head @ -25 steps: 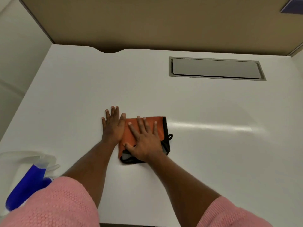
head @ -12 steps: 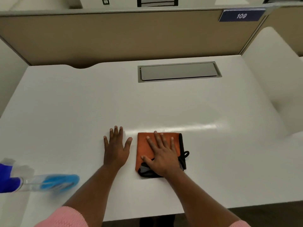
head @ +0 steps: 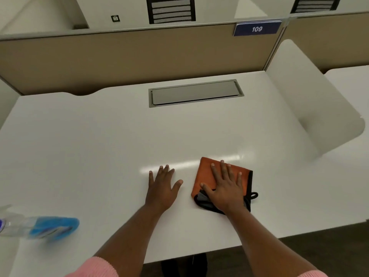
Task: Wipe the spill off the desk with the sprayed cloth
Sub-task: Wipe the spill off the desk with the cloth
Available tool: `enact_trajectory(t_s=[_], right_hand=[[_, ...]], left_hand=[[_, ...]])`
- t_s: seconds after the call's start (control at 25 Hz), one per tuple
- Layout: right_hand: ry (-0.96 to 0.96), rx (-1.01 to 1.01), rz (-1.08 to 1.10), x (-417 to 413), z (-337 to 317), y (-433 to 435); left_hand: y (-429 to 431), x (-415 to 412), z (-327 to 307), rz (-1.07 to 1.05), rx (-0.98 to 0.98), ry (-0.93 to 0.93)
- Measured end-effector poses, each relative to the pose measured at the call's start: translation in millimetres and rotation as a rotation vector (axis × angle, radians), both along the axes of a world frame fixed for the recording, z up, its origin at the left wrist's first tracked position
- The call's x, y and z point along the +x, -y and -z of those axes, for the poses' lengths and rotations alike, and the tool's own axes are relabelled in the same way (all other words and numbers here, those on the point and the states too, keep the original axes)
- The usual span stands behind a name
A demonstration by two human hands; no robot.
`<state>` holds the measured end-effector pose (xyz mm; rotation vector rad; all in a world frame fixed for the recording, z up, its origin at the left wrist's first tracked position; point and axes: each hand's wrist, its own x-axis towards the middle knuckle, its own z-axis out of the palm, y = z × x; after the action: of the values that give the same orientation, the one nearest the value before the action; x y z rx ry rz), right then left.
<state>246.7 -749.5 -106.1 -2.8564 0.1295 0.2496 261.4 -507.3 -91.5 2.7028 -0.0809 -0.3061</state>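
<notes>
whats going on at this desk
A person is wiping a white desk. Their right hand lies flat, fingers spread, on a folded orange cloth with black trim, pressing it to the desktop. The left hand rests flat on the bare surface beside the cloth, not touching it. A spray bottle with blue liquid lies on its side near the desk's left edge. No spill is clearly visible.

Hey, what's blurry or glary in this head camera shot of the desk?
Head view: the spray bottle at the lower left is smeared by blur; a bright streak of glare crosses the desk just beyond the left hand and the orange cloth under the right hand; both hands look sharp; wide-angle distortion bows the desk edges.
</notes>
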Motion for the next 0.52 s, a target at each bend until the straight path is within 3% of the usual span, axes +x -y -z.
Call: enact_trajectory(t_s=[0.32, 0.52], right_hand=[[-0.025, 0.033, -0.014, -45.9, -12.4, 25.2], [0.074, 0.088, 0.364, -49.6, -31.8, 51.6]], left_hand=[[50.5, -18.5, -1.3, 0.053, -0.002, 0.005], [79.6, -13.9, -12.0, 0.008, 0.015, 0.005]])
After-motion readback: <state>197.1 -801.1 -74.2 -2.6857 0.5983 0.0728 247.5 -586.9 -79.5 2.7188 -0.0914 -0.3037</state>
